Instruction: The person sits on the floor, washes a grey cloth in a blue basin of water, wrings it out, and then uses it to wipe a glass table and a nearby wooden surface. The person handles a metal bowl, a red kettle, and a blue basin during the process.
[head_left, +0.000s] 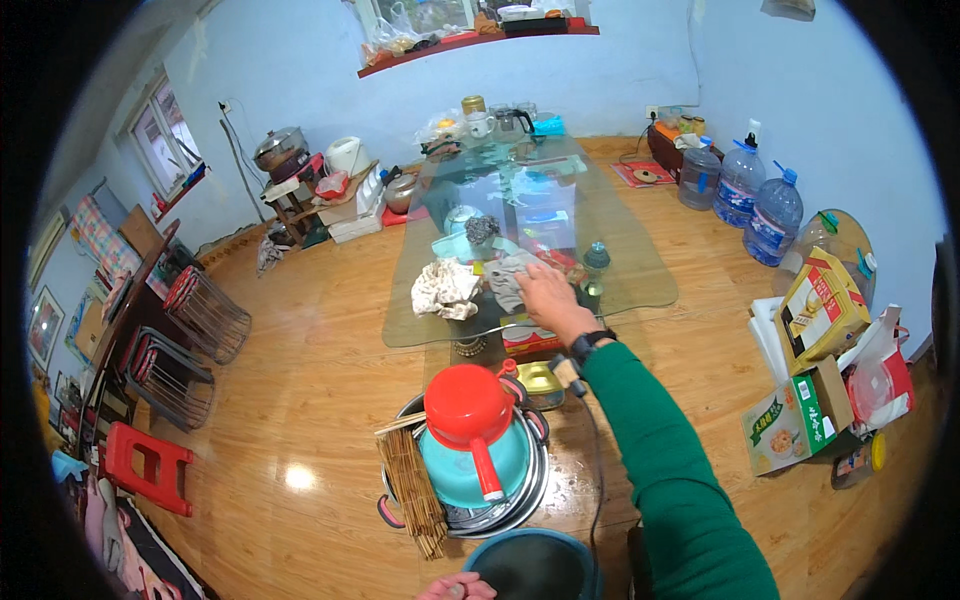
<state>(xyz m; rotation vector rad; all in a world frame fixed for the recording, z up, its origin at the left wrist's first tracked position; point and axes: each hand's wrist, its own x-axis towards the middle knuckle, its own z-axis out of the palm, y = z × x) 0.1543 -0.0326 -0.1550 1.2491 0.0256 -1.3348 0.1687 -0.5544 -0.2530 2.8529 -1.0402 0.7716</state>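
Note:
My right hand (551, 298) reaches out over the near end of a glass table (637, 277). Its fingers touch a crumpled grey cloth (504, 279); whether they grip it is not plain. Left of that cloth lies a bunched white patterned cloth (445, 289), and a steel wool scourer (481, 229) sits just beyond. At the bottom edge, only the fingers of my left hand (459, 586) show, beside a blue basin (480, 551) with dark contents. Stacked pots (536, 487) hold a turquoise bowl (442, 480), with a red plastic ladle (469, 405) on top and a bundle of thin sticks (411, 487) alongside.
A dark cable (598, 480) runs down beside the basin. A green-topped bottle (596, 259) stands right of my hand. Large water bottles (772, 217) and an open carton (795, 420) stand at right. On the left are a red stool (146, 469) and stacked stools (206, 315).

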